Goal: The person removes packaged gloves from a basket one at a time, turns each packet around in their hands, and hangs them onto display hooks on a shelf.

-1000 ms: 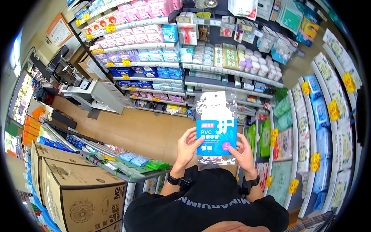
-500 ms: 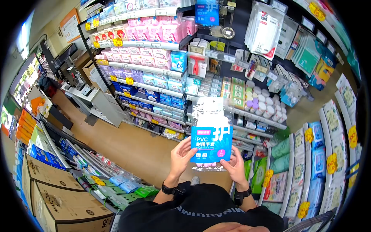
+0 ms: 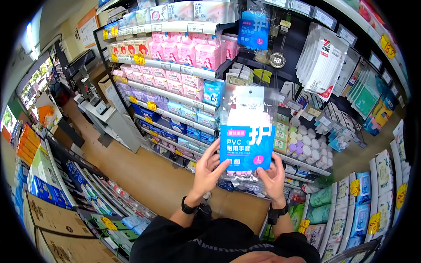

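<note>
A clear plastic pack of PVC gloves [image 3: 245,147] with a blue printed label is held upright in front of my chest. My left hand [image 3: 209,171] grips its lower left edge, thumb on the front and fingers behind. On the lower right corner, my right hand [image 3: 272,177] pinches the pack in the same way. Pinkish glove cuffs show at the bottom of the pack. A similar blue glove pack [image 3: 253,33] hangs on the rack beyond, above a metal ladle [image 3: 277,60].
Shelves of pink pad packs [image 3: 207,57] stand ahead on the left. White hanging packs [image 3: 323,65] and stacked white jars [image 3: 312,147] are ahead on the right. Cardboard boxes [image 3: 57,215] sit at lower left; a counter [image 3: 107,118] stands farther back. Shelves of tissue packs [image 3: 362,197] line the right.
The glove pack and both hands have risen and shifted slightly right in view. The hanging glove pack and shelves appear lower as the view tilts up. Both hands keep their hold.
</note>
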